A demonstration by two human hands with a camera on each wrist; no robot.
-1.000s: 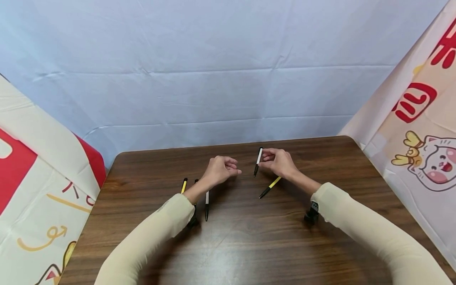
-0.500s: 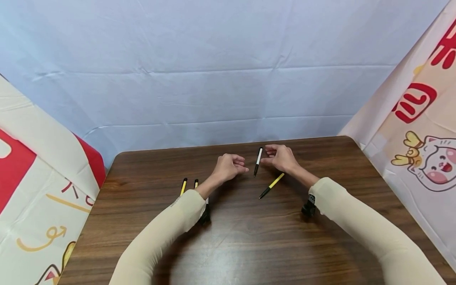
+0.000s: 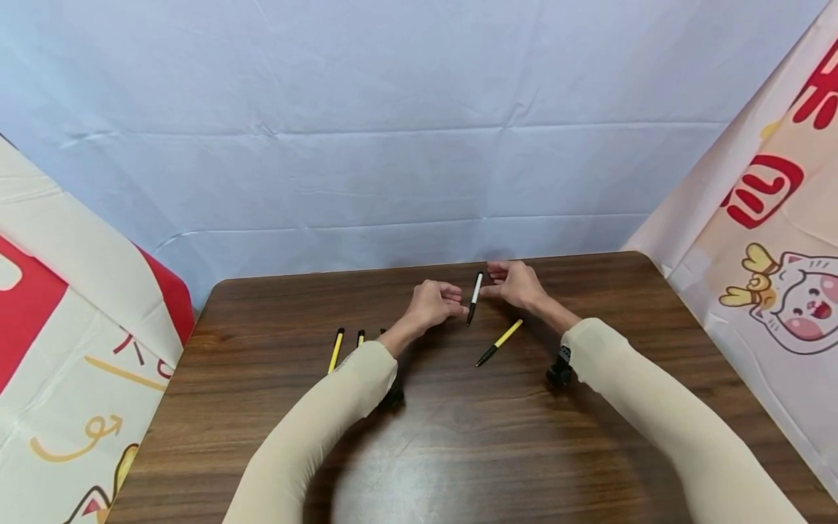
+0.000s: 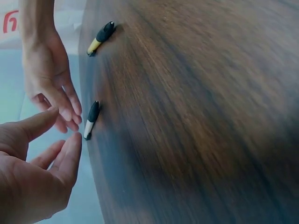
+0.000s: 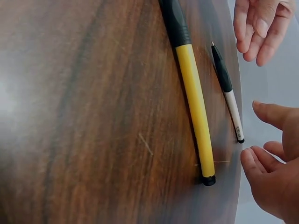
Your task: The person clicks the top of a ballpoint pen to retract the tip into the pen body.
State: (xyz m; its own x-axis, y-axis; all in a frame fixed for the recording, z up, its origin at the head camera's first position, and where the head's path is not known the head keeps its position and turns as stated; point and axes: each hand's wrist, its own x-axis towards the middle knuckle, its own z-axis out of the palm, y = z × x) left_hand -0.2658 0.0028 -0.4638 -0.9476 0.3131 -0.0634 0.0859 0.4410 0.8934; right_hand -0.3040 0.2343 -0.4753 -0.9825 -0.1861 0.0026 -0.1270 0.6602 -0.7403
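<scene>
A white pen with a black grip (image 3: 476, 292) lies on the table between the two hands. My left hand (image 3: 434, 303) is just left of its black end, fingers loosely bent and thumb apart, with nothing in them. On its other side is my right hand (image 3: 513, 284), thumb and fingers spread, also holding nothing. In the right wrist view the white pen (image 5: 229, 100) lies flat, its tip pointing toward the left hand's side. A yellow pen with a black grip (image 3: 500, 343) rests nearer the body, below the right hand.
Left of the left forearm lie a yellow pen (image 3: 336, 349) and another yellow pen (image 3: 361, 336), partly covered by the sleeve. A further pen there is nearly all hidden. The brown wooden table (image 3: 452, 451) ends at a pale cloth backdrop (image 3: 393, 145).
The left hand has moved right, up to the white pen, its forearm now covering pens at the left. The right hand has let go of the white pen and backed slightly away from it.
</scene>
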